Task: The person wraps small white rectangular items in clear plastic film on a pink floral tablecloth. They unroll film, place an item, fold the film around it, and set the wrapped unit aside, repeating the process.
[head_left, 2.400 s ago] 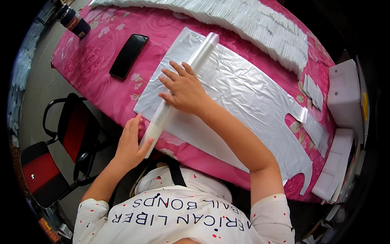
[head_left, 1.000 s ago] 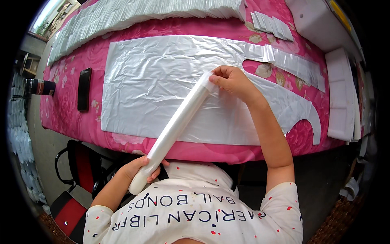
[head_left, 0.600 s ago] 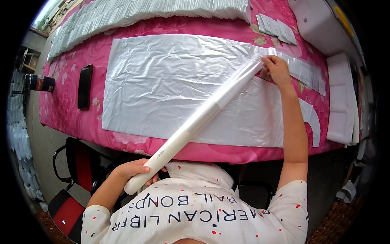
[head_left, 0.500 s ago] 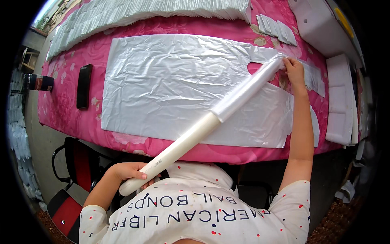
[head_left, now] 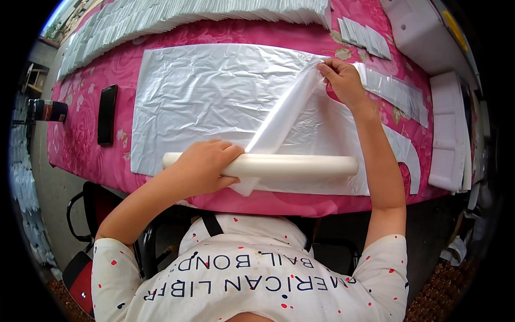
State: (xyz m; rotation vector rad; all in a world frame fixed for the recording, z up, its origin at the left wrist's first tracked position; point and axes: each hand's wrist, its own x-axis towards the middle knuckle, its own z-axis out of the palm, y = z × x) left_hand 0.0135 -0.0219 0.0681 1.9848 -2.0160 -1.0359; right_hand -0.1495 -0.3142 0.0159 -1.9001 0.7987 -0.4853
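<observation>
A large white plastic T-shirt bag (head_left: 198, 102) lies flat and wrinkled on the table, its handle cut-outs toward the right. My right hand (head_left: 343, 81) is pinching the far handle end of the bag, drawing up a long fold that slants down toward the near side. A cream-white tube (head_left: 300, 165) lies level across the near part of the bag. Curled over the tube left of its middle, my left hand (head_left: 206, 167) grips it from above. The lower tip of the fold hangs beside that hand, below the tube; the fold's contact with the tube is partly hidden.
A long row of folded white bags (head_left: 193, 19) lines the far edge, with a smaller bundle (head_left: 365, 38) at its right. A black phone (head_left: 108, 115) and a dark cup (head_left: 48, 110) are at the left. White foam blocks (head_left: 448, 131) border the right side.
The tube came out of the plastic and turned from slanting to level over the bag. My left hand rose from my lap to the table; my right hand shifted left with the handle.
</observation>
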